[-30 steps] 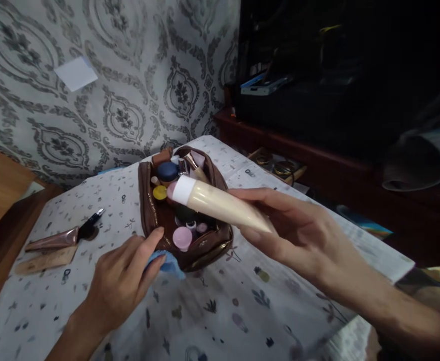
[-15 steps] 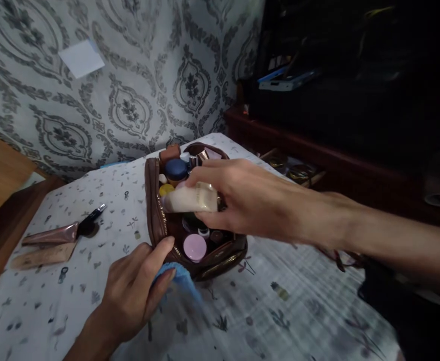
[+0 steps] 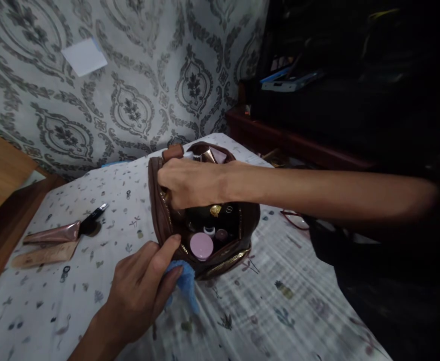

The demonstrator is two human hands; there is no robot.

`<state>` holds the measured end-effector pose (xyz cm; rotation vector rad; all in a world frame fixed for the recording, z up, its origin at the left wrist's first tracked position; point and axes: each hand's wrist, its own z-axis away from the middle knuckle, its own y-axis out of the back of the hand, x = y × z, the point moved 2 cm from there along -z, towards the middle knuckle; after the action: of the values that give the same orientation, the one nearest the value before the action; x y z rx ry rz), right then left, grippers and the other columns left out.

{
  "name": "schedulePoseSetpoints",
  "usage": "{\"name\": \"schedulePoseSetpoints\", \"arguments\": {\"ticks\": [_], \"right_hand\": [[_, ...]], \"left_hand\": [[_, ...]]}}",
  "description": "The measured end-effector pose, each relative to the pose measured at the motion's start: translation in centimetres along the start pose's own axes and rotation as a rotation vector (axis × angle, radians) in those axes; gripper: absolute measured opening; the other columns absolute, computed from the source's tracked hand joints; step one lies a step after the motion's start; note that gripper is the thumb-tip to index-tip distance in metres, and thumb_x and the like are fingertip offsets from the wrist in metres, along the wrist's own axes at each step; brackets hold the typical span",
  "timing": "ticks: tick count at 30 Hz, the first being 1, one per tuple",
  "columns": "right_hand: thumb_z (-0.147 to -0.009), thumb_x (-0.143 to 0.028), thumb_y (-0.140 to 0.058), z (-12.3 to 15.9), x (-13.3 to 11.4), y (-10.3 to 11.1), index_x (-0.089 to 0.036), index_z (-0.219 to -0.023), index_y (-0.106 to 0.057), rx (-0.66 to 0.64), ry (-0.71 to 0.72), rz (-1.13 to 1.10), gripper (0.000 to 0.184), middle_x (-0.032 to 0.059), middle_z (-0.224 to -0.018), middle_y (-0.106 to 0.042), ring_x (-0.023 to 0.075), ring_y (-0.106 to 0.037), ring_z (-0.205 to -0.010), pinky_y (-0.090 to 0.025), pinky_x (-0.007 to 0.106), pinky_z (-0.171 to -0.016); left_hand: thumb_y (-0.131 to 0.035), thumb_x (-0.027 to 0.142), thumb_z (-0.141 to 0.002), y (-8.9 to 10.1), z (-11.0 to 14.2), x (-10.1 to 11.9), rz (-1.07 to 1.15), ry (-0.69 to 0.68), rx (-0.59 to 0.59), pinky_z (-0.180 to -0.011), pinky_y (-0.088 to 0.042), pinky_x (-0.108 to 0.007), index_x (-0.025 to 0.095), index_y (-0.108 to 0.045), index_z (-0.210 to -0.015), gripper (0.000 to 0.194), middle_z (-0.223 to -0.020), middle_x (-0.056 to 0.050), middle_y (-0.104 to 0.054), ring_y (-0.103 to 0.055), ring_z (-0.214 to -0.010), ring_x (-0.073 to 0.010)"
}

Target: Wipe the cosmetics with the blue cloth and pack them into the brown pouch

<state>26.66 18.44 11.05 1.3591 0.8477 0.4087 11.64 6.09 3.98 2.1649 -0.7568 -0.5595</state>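
Around blue cloth (image 3: 188,285), left hand (image 3: 141,287) half-curled

Left hand: bare, slender (image 3: 140,286), long slim fingers
Left forearm: bare (image 3: 101,331) as far as the picture's edge
Right hand: bare (image 3: 193,183), fingertips hidden
Right forearm: bare, slim (image 3: 317,188), smooth in outline
Plain black cloth: lower right (image 3: 378,286), possibly worn clothing

Two tubes (image 3: 56,234) lie left of the bag (image 3: 156,208).
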Motion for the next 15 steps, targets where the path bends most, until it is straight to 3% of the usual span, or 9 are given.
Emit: {"name": "schedulePoseSetpoints", "arguments": {"ticks": [7, 15], "right_hand": [[-0.082, -0.016, -0.06, -1.1, 0.9, -0.4, -0.017, -0.09, -0.068, 0.068, 0.045, 0.052, 0.011, 0.0048, -0.082, -0.068, 0.0185, -0.064, -0.079, -0.041, 0.026, -0.061], [-0.088, -0.018, -0.058, -0.7, 1.0, -1.2, -0.011, -0.098, -0.068, 0.087, -0.005, 0.037, 0.016, 0.0131, -0.099, -0.069, 0.0236, -0.066, -0.093, -0.047, 0.03, -0.072]], "left_hand": [[-0.041, 0.022, -0.103, 0.1, 0.0, 0.1, 0.0, -0.006, -0.002, -0.061, -0.048, -0.021, 0.012, -0.054, -0.125, 0.027, -0.082, -0.004, -0.07, -0.066, -0.07, -0.0112], [-0.041, 0.021, -0.103, 0.1, 0.0, 0.2, 0.004, -0.005, 0.01, -0.061, -0.049, -0.02, 0.013, -0.055, -0.123, 0.026, -0.083, -0.004, -0.069, -0.067, -0.071, -0.0106]]}}
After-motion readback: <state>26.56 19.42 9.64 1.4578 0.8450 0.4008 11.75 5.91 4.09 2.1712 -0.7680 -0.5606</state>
